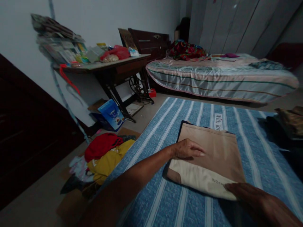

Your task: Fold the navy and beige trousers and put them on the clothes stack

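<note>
A folded garment, tan with a cream band along its near side, lies flat on a blue sheet with white stripes. Dark lettering shows on the cream band, partly covered by my fingers. My left hand rests on the tan part near its left side, fingers stretched out and lying flat. At the near right corner, my right hand lies with its fingers extended over the cream band's edge. Neither hand is wrapped round the cloth.
Folded dark clothes sit at the right edge. Red and yellow clothes are heaped on the floor at left, near a blue box. Behind stand a sewing machine table with clutter and a second bed.
</note>
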Available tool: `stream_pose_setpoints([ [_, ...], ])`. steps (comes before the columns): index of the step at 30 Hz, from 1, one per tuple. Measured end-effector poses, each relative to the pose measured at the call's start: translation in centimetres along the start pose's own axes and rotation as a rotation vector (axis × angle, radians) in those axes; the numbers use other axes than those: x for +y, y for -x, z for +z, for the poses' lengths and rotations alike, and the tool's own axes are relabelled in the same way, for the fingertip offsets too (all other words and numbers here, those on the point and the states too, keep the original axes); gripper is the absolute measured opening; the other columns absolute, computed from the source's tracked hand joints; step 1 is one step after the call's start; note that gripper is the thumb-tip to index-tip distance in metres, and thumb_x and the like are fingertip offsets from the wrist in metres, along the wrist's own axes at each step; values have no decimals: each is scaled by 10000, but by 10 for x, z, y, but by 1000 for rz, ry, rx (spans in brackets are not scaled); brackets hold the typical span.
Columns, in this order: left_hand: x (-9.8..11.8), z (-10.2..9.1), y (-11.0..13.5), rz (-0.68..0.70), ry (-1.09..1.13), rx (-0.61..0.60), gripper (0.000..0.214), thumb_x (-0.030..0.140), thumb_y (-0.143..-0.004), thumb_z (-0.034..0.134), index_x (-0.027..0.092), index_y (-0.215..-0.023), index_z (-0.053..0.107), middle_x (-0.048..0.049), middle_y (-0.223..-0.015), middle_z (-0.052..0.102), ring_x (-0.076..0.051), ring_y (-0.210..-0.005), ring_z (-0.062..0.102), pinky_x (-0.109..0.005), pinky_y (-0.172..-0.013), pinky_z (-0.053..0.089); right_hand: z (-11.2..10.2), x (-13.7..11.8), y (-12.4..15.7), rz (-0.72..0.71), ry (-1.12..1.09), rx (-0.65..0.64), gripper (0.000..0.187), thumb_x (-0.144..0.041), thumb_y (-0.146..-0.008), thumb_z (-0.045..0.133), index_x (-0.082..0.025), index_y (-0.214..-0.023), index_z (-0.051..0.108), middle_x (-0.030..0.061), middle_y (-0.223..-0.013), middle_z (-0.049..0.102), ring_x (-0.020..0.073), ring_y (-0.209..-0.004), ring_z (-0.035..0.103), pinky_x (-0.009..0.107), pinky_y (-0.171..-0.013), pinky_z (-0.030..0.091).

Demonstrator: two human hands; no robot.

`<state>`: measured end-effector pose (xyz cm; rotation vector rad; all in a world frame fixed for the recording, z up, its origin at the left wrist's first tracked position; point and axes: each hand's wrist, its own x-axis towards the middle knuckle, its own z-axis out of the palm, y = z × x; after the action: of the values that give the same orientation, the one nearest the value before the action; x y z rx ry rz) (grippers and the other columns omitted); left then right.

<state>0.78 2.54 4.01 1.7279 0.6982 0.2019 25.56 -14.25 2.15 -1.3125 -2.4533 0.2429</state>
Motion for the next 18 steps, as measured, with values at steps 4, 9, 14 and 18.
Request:
stream_pose_setpoints([
  [4, 0, -14, 11, 28, -38, 18, 336, 336, -788, 613, 146, -1051, 699, -52, -1011, 699, -188, -950, 617, -211, -794, 434, -11, -7, -10, 132, -71, -166, 356, -144, -838, 416, -281, -1063, 656, 23, -1005, 713, 173, -835, 693, 204, -668, 541],
  [9, 3, -33, 27, -16, -29, 9, 405, 443, -808, 587, 176, -1096, 683, -75, -1060, 690, -233, -958, 626, -269, -798, 460, -38, -24, -33, 299, -206, -250, 316, -130, -841, 406, -237, -983, 668, 41, -904, 700, 168, -815, 654, 230, -715, 474],
  [14, -8, -53, 44, 39, 114, -55, 557, 602, -791, 560, 173, -1129, 665, -117, -1185, 631, -291, -1134, 550, -374, -993, 374, -65, -10, -57, 353, -445, -318, 212, -199, -860, 449, -188, -837, 659, 6, -735, 637, 132, -670, 578, 220, -635, 409],
  [18, -22, -62, 52, 87, 338, -102, 815, 721, -666, 608, 156, -1252, 575, -154, -1297, 544, -347, -1212, 474, -434, -1037, 326, -83, 26, -84, 478, -834, -407, 291, -403, -829, 546, -137, -753, 635, -34, -562, 502, 80, -479, 422, 192, -444, 307],
])
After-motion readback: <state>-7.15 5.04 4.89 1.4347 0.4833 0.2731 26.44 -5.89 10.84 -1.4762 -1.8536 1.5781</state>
